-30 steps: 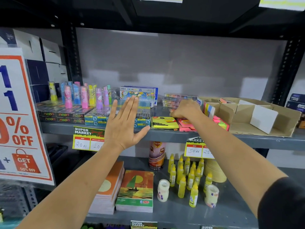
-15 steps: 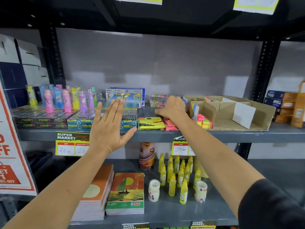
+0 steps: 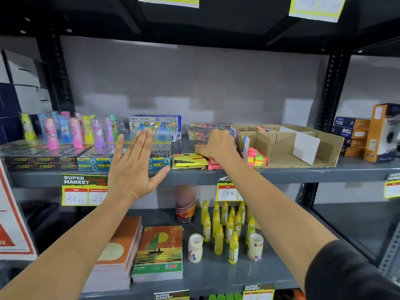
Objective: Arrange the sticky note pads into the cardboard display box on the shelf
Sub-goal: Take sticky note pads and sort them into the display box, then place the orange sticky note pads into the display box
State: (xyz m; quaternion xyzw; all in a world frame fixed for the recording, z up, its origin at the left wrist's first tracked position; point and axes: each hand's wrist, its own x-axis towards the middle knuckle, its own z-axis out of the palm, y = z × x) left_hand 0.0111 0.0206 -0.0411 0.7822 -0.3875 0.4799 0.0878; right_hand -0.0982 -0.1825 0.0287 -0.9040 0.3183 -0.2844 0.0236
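Up front, left hand (image 3: 132, 167) flat, fingers spread, holding nothing, right hand (image 3: 217, 146) curled on pink sticky note pads (image 3: 213, 164) beside yellow pad (image 3: 188, 161), cardboard display box (image 3: 324, 148) just right, pen boxes (image 3: 97, 161) left.

bare forearms, black right sleeve (image 3: 346, 271)

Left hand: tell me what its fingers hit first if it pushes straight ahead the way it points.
Probably the clear pen cases stacked on the blue boxes; the open left hand points up and back at them, with the crayon box behind. Depth is unclear.
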